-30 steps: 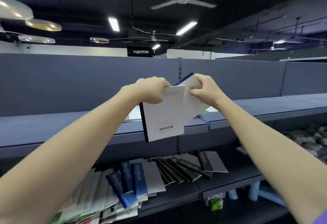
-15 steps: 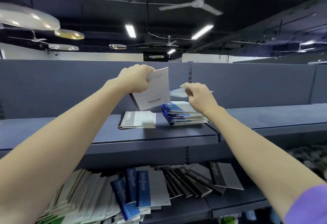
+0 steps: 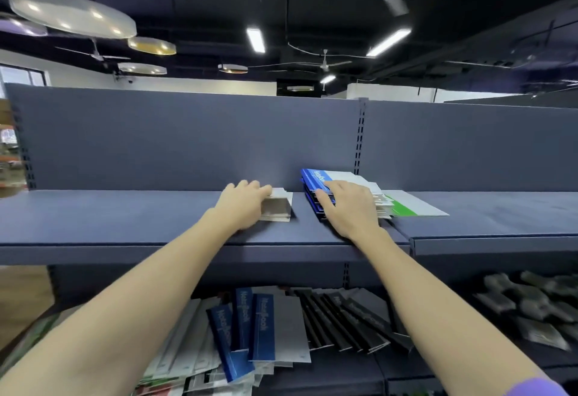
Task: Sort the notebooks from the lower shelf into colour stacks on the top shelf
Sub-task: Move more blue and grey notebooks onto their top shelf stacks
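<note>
A shop: slotted retail shelving, stocked notebooks, strip-lit ceiling.

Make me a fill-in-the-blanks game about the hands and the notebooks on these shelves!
1. The left hand rests on the small pale stack on the ____ shelf.
2. The right hand lies on the stack whose top notebook has a ____ spine.
3. Beside that stack lies a notebook with a ____ stripe.
4. The black-spined notebooks lie on the ____ shelf.

Missing words: top; blue; green; lower
</note>
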{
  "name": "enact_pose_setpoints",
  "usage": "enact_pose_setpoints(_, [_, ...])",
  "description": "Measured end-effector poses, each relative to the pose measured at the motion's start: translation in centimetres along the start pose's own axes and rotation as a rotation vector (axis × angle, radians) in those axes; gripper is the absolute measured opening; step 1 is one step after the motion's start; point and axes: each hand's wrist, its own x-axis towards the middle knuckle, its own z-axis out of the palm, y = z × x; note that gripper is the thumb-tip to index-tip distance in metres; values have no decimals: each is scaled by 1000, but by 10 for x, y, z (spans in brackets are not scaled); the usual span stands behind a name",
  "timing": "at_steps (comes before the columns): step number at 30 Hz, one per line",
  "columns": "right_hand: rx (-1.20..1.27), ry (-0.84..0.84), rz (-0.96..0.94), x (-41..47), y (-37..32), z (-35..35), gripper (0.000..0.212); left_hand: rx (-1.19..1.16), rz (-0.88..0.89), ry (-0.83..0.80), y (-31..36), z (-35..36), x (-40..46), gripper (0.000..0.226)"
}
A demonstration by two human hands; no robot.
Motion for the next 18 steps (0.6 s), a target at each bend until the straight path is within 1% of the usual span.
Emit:
enact_pose_setpoints(1, [0,9,-1,1,1,2,69,-40,-18,-60,-3,11,0,30])
enact_pose_setpoints(2, [-3,18,-6,2,2,3,69,-81,-34,-101,-7,19,1,32])
enact_pose_setpoints(4, [-1,33,-14,4,3,5,71,-127,-47,-132,-9,25,3,48])
enact_pose_setpoints(5, [0,40,-17,4,3,5,72,-125,-43,-132,-9,26,4,50])
enact_pose_setpoints(8, [-4,55,-24,3,4,7,72,-126,-19,-81,-8,25,3,47])
enact_pose_setpoints(9, [-7,57,-17,3,4,6,69,-141,-18,-59,-8,24,3,45])
enact_pose_setpoints(12, [11,86,-9,3,4,7,50,-164,-17,-23,-5,21,0,42])
enact_pose_setpoints(13, [13,101,-13,3,4,6,48,-171,-28,-22,-3,19,-2,41])
enact_pose_setpoints(16, [7,193,2,-1,3,3,53,-151,-36,-2,8,10,-9,34])
enact_pose_setpoints(18, [18,272,10,-8,-1,-2,47,-171,-33,34,19,6,-17,28])
